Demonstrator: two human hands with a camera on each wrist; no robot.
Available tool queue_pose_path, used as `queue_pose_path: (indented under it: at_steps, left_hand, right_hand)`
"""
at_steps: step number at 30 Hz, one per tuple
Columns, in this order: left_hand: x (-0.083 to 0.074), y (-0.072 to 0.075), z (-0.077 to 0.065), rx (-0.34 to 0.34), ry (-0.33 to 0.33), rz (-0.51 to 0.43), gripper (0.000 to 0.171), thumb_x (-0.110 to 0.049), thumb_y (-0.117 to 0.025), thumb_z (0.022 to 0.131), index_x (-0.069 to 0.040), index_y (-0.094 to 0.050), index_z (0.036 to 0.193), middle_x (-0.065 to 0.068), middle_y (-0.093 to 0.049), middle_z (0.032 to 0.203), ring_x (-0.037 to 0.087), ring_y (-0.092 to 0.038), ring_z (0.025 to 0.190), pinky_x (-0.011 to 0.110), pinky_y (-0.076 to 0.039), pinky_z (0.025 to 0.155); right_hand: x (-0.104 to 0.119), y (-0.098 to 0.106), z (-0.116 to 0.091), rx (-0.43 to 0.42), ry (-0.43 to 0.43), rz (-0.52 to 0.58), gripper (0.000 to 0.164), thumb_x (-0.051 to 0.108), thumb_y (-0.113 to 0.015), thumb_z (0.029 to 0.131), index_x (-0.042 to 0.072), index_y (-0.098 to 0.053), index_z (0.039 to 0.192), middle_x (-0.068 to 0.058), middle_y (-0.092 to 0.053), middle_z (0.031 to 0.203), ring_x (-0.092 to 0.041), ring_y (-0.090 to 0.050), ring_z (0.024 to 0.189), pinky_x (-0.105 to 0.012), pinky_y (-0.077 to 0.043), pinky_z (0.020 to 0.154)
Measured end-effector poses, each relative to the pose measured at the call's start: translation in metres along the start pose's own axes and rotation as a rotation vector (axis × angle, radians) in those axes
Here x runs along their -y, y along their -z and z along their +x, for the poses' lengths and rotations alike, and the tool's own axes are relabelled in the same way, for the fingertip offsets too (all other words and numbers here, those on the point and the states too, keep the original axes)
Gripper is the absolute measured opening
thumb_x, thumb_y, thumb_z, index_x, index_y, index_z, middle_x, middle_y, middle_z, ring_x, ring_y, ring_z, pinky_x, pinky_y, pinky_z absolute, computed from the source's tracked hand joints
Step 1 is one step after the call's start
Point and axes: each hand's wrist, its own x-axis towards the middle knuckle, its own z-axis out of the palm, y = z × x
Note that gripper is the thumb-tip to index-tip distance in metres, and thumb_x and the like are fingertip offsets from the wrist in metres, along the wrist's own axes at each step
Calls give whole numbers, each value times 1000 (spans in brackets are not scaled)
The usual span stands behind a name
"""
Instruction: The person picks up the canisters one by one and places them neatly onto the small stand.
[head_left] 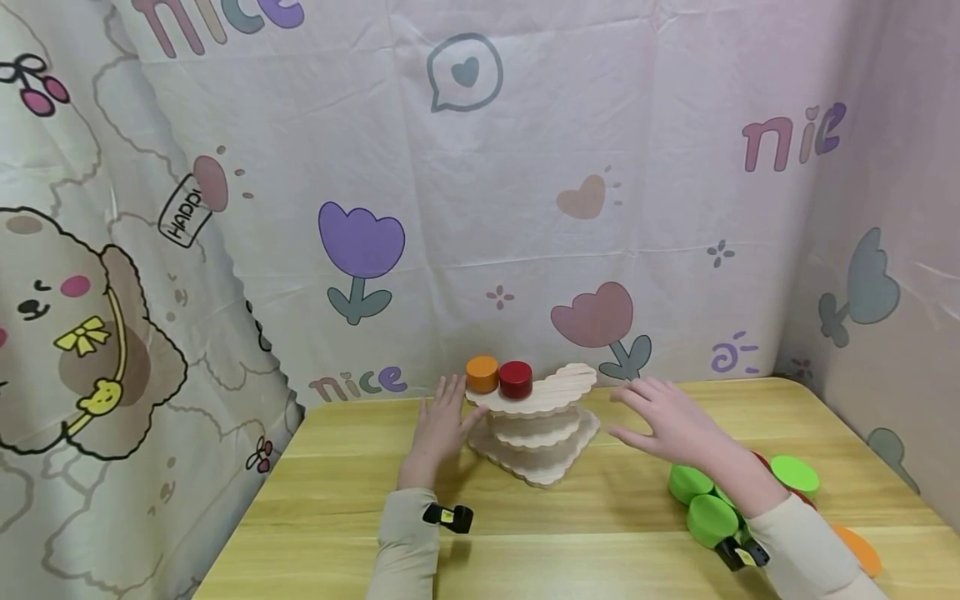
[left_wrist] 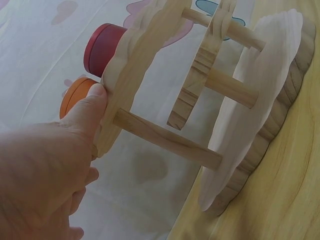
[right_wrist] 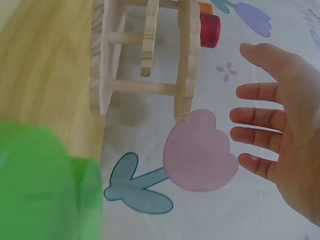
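A pale wooden tiered stand [head_left: 551, 387] with scalloped, cloud-shaped boards and round posts stands on the table. On its top board sit an orange disc-like block [head_left: 482, 375] and a dark red one [head_left: 516, 380], side by side at the left end. My left hand [head_left: 438, 429] is at the stand's left end, fingers extended. In the left wrist view its thumb [left_wrist: 90, 102] lies at the top board's edge, close by the orange block. Beyond the right end of the stand, my right hand [head_left: 675, 421] hovers with spread fingers and holds nothing.
Several green blocks [head_left: 712, 521] lie at the right of the table [head_left: 337, 492], under my right forearm, with red ones partly hidden among them. An orange piece [head_left: 858, 550] shows beside my right sleeve. A printed cloth [head_left: 480, 208] hangs behind the table.
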Motion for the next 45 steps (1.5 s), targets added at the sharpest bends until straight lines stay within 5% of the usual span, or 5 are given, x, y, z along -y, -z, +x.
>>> queue_pose_path:
  at_steps: [19,37,45]
  left_hand:
    - [0,-1,-1,1,11,-23,81,-64,-38,96,-14,-19,157,11,-17,164,30,-7,154,63,-6,120]
    - [-1,1,0,12,9,-18,81,-63,-39,97,-13,-18,157,10,-16,164,30,-5,154,62,-6,121]
    - [1,-1,0,9,5,-16,81,-64,-37,96,-15,-17,157,10,-17,164,30,-7,154,62,-7,121]
  right_hand:
    - [5,13,-65,120,-146,-42,35,45,-77,80,21,-67,103,10,-63,98,-11,-59,91,-36,-49,75]
    - [11,25,-110,132,-161,-56,35,46,-83,71,27,-65,95,20,-56,92,-1,-53,83,-30,-46,71]
    - [12,28,-123,214,-218,-83,38,54,-78,74,28,-66,99,19,-57,98,-4,-54,87,-33,-49,72]
